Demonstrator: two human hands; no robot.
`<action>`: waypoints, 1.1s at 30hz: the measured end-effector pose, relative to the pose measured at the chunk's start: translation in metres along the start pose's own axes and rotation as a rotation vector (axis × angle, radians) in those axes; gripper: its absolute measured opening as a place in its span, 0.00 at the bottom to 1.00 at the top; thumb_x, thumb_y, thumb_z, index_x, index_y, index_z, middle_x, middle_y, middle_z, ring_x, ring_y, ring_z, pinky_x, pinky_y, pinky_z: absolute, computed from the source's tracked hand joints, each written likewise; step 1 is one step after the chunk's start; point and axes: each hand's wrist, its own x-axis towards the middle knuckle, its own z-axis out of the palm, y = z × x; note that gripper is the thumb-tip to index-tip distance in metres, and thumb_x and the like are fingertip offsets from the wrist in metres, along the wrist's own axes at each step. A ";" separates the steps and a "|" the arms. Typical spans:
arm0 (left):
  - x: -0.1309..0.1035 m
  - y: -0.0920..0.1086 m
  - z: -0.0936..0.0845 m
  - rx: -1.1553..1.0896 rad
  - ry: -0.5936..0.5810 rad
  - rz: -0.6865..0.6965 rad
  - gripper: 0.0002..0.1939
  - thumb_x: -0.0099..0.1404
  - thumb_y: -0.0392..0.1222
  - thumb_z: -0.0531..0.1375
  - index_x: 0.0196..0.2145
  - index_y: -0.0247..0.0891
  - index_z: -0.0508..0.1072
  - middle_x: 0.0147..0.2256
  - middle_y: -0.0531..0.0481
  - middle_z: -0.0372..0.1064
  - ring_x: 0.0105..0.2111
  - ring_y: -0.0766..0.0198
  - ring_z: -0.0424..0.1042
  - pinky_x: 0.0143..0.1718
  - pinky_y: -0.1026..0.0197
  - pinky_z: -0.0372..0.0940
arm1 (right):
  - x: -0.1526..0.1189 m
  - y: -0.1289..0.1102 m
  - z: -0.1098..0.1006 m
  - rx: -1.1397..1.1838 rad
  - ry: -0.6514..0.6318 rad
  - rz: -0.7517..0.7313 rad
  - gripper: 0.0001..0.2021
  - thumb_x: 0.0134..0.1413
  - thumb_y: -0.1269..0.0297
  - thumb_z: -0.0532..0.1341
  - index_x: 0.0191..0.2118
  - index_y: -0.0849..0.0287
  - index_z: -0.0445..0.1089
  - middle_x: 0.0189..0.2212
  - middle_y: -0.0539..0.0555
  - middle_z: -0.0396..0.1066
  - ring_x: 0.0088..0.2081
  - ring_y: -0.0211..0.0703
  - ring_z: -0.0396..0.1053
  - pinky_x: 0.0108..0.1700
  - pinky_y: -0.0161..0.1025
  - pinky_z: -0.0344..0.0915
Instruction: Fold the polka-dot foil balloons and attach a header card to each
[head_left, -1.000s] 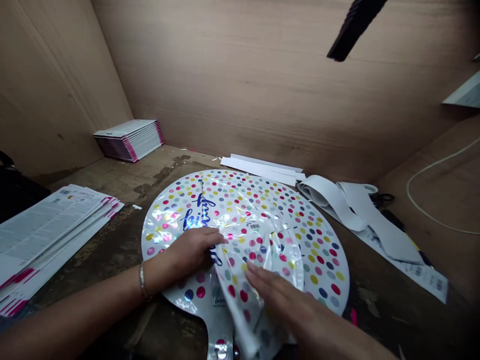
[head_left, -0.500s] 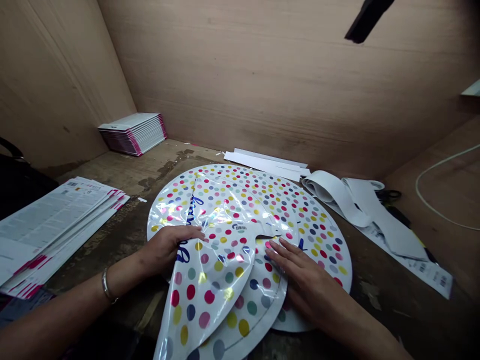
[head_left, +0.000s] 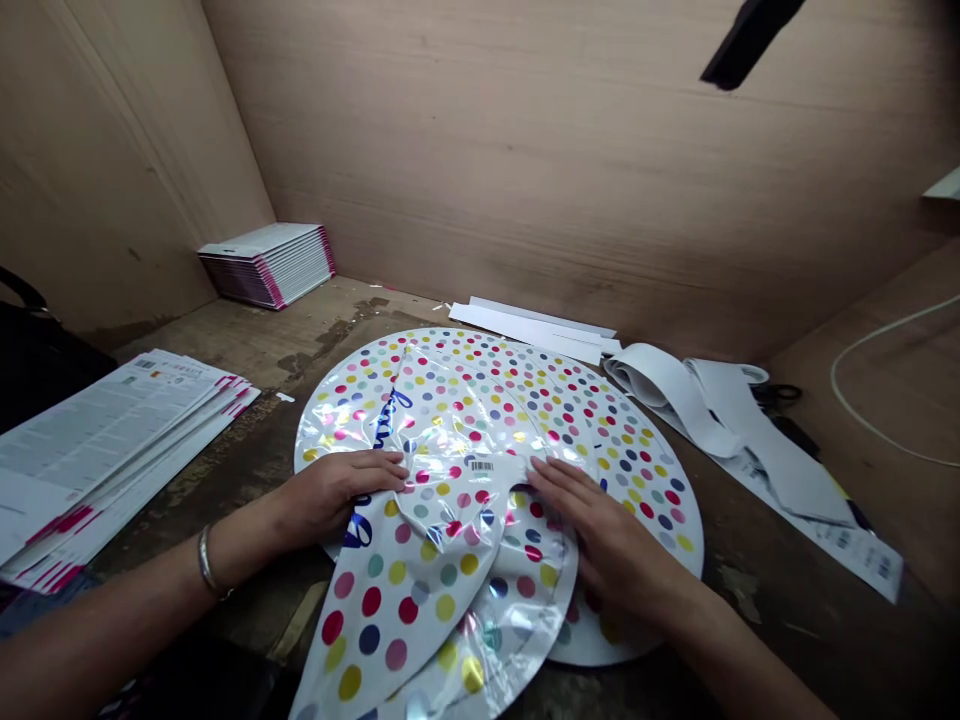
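Observation:
A shiny white foil balloon (head_left: 420,570) with coloured dots and blue lettering lies partly folded in front of me. Its near end hangs toward me, past the bottom of the view. My left hand (head_left: 337,492) is closed over its left edge, fingers on top and thumb out of sight. Flat on the right side rests my right hand (head_left: 600,520), fingers stretched, touching the foil beside a small barcode (head_left: 482,466). Under it all is a large round dotted foil balloon (head_left: 652,480); whether it is one or a pile I cannot tell.
Printed card sleeves (head_left: 112,430) lie at the left, and a stack of pink-edged ones (head_left: 270,265) stands in the back corner. White strips (head_left: 532,330) lie by the wooden back wall. At the right are a curled label strip (head_left: 667,395) and scissors (head_left: 780,395).
My right hand has slid slightly left and up over the foil, and its fingers now lie nearer the barcode. The balloon's folded near part has shifted a little left. My left hand stays nearly in place.

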 end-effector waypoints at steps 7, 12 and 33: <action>-0.004 -0.002 0.001 0.050 0.053 -0.019 0.16 0.63 0.34 0.53 0.47 0.42 0.72 0.51 0.46 0.68 0.54 0.59 0.64 0.55 0.56 0.59 | 0.018 -0.005 0.011 0.209 -0.013 0.086 0.21 0.54 0.68 0.56 0.55 0.52 0.66 0.55 0.54 0.66 0.57 0.49 0.60 0.57 0.51 0.59; 0.001 0.006 0.004 0.100 0.257 -0.360 0.12 0.63 0.35 0.50 0.35 0.38 0.73 0.36 0.47 0.72 0.38 0.60 0.70 0.40 0.60 0.64 | 0.036 -0.005 -0.004 0.517 -0.010 0.388 0.15 0.52 0.63 0.57 0.44 0.55 0.74 0.42 0.54 0.74 0.44 0.48 0.71 0.45 0.44 0.68; 0.016 0.010 0.017 0.258 0.389 -0.668 0.14 0.65 0.38 0.53 0.49 0.39 0.63 0.30 0.50 0.69 0.34 0.59 0.70 0.37 0.60 0.60 | 0.080 -0.009 0.021 -0.242 0.046 0.681 0.15 0.61 0.55 0.44 0.31 0.56 0.61 0.26 0.56 0.70 0.30 0.49 0.69 0.28 0.39 0.57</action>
